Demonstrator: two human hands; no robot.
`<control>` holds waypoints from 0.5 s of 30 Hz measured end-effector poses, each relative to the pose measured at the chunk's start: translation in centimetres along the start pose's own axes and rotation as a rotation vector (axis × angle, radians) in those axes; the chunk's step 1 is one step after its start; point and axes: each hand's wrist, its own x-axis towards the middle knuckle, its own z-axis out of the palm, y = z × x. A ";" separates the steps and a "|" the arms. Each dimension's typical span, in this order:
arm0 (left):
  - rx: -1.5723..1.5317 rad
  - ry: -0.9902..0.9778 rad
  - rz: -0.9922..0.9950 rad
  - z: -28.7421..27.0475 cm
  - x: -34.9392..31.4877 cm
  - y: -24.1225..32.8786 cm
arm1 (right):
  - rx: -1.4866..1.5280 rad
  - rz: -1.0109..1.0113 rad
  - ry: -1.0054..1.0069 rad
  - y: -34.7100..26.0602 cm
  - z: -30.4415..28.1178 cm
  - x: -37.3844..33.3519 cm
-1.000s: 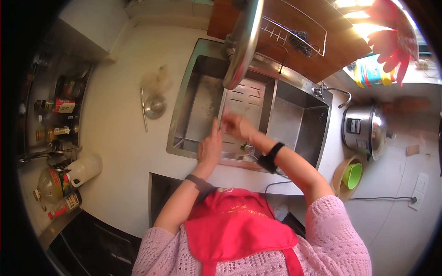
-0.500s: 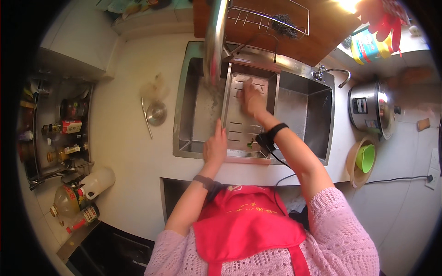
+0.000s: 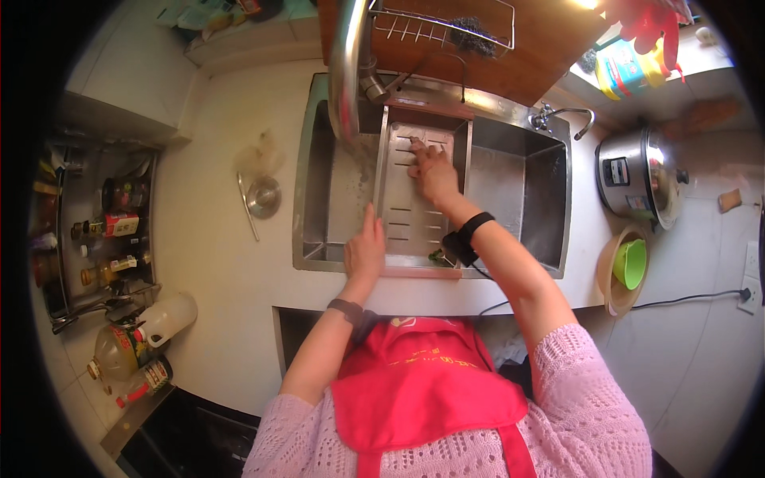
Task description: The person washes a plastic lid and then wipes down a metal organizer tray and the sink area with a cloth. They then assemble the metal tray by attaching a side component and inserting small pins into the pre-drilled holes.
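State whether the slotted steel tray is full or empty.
Nearly empty: the slotted steel tray shows mostly bare floor, a green scrap and the right hand.

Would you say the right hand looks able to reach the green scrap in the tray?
Probably yes: the right hand is in the slotted tray, and nothing visible blocks its way to the green scrap at the near end.

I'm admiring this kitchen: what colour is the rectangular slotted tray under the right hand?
The slotted metal tray is silvery grey; head view.
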 end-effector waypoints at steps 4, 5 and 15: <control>-0.016 0.030 0.016 -0.3 0.0 0.4 | 0.451 0.090 -0.096 -4.6 4.9 -3.0; -0.024 0.046 0.009 -0.3 -0.1 0.1 | 0.453 0.088 -0.103 -5.3 4.5 -4.1; -0.060 0.037 0.027 -0.2 0.2 0.3 | 0.411 -0.112 -0.556 -5.2 0.4 -9.4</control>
